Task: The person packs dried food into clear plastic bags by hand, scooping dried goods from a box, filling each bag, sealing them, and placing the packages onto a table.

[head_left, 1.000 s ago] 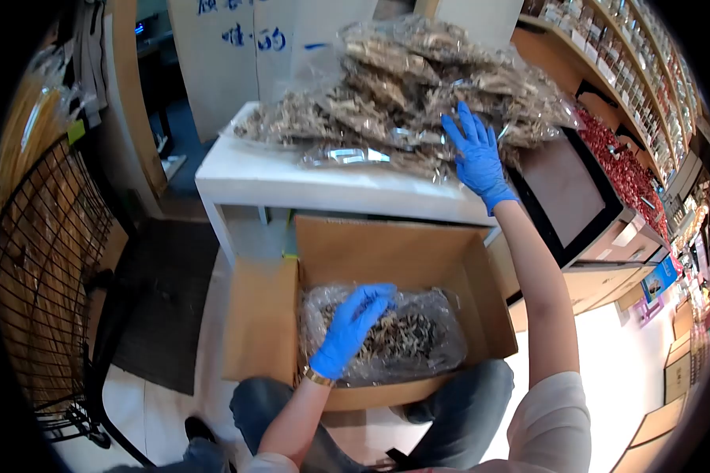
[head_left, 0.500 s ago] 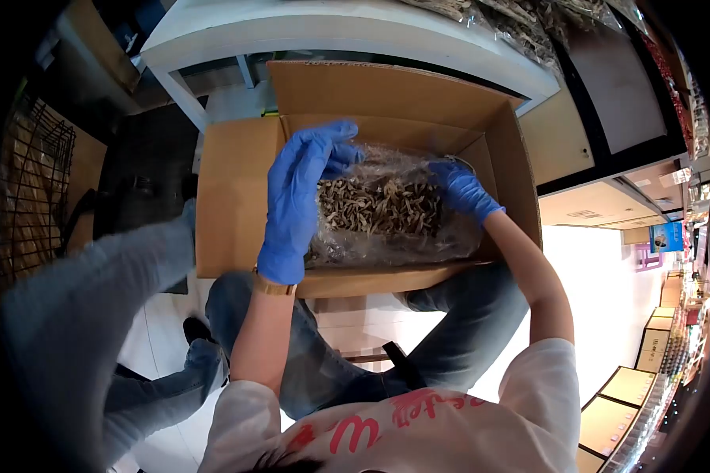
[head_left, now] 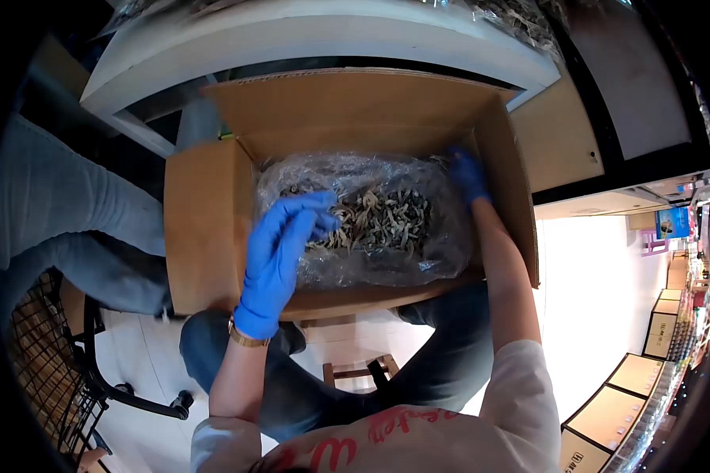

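Note:
An open cardboard box (head_left: 347,106) sits in front of me above my knees. Inside lies a clear plastic bag (head_left: 418,272), its mouth spread wide around a heap of dried, curled grey-brown strips (head_left: 390,221) that resemble dried mushrooms. My left hand (head_left: 274,256), in a blue glove, hovers over the bag's left side with fingers extended and slightly bent, nothing visible in it. Also gloved in blue, my right hand (head_left: 468,175) reaches down between the bag and the box's right wall. Its fingers are in shadow, so their grip does not show.
A white table (head_left: 315,39) stands behind the box, with bags of dried goods (head_left: 521,24) on it. At the left are another person's jeans-clad legs (head_left: 79,185) and a black wire basket (head_left: 43,355). Cabinets (head_left: 560,134) line the right.
My right hand has left the bag's upper right edge and gone lower beside the box wall. The bag's plastic is spread wider. The other person's legs have shifted at the left.

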Demonstrator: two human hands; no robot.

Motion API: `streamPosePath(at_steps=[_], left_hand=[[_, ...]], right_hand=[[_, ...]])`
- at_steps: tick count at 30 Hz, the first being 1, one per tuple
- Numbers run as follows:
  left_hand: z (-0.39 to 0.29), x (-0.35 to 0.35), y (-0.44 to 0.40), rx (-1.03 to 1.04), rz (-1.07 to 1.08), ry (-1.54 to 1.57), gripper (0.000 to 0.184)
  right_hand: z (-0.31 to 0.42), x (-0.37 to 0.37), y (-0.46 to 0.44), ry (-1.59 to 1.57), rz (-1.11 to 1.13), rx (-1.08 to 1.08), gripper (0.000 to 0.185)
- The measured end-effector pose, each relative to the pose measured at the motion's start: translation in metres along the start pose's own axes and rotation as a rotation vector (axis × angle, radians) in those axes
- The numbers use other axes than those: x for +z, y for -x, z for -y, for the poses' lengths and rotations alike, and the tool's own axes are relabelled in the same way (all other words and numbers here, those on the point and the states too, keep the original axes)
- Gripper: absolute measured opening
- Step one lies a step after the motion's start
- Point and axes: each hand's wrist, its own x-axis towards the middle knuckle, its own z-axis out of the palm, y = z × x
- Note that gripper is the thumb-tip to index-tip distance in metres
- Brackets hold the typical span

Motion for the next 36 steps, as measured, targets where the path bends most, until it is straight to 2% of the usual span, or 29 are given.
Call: streamPosePath(at_steps=[3, 5, 6, 8, 11, 14, 17, 21, 23, 24, 26, 27, 29, 30, 32, 33, 35, 36], left_hand=[[0.008, 0.006, 0.001, -0.068, 0.050, -0.043, 0.017], [0.017, 0.008, 0.001, -0.077, 0.110, -0.097, 0.018], [0.019, 0.009, 0.002, -0.114, 0.129, -0.066, 0.018], [0.021, 0.013, 0.000, -0.152, 0.128, -0.052, 0.019], [0.025, 0.016, 0.000, -0.200, 0.120, -0.015, 0.021], [0.026, 0.014, 0.002, -0.202, 0.172, -0.021, 0.020], [0.023, 0.014, 0.000, -0.196, 0.181, -0.014, 0.021], [0.015, 0.014, 0.003, -0.169, 0.169, -0.025, 0.021], [0.012, 0.013, 0.004, -0.153, 0.165, -0.042, 0.020], [0.012, 0.012, 0.005, -0.118, 0.187, -0.046, 0.020], [0.010, 0.011, 0.005, -0.090, 0.217, -0.043, 0.019], [0.009, 0.011, 0.005, -0.084, 0.210, -0.037, 0.019], [0.008, 0.009, 0.006, -0.042, 0.204, -0.032, 0.019], [0.008, 0.009, 0.006, -0.013, 0.194, 0.008, 0.019], [0.002, 0.005, 0.005, -0.001, 0.173, 0.006, 0.019], [-0.002, 0.001, 0.005, 0.009, 0.163, 0.000, 0.020], [-0.008, -0.007, 0.004, -0.005, 0.147, -0.004, 0.021], [-0.009, -0.011, 0.002, 0.037, 0.127, -0.015, 0.021]], right_hand=[[0.014, 0.005, -0.004, -0.035, -0.087, 0.079, 0.031], [0.008, 0.009, -0.014, 0.159, 0.005, 0.101, 0.027], [0.007, 0.010, -0.018, 0.157, 0.005, 0.102, 0.027], [0.009, 0.015, -0.026, 0.303, 0.189, 0.094, 0.027], [0.008, 0.033, -0.022, 0.215, 0.167, 0.130, 0.022], [-0.035, 0.069, -0.017, 0.061, 0.149, 0.097, 0.022], [-0.042, 0.071, -0.017, 0.186, 0.177, 0.074, 0.024], [-0.005, 0.020, -0.027, 0.276, 0.238, 0.024, 0.028], [0.039, -0.020, -0.030, 0.144, 0.203, 0.157, 0.024], [0.056, -0.037, -0.030, 0.150, 0.206, 0.149, 0.024], [0.080, -0.060, -0.026, 0.404, 0.234, 0.055, 0.027], [0.076, -0.061, -0.024, 0.410, 0.234, 0.047, 0.027], [0.062, -0.057, -0.017, 0.169, -0.137, -0.284, 0.027], [0.068, -0.061, -0.011, 0.169, -0.135, -0.291, 0.027], [0.093, -0.071, 0.004, 0.117, 0.041, -0.227, 0.033], [0.111, -0.073, 0.017, 0.111, 0.050, -0.231, 0.033], [0.147, -0.074, 0.043, -0.183, 0.317, 0.064, 0.048], [0.157, -0.073, 0.050, -0.190, 0.323, 0.059, 0.048]])
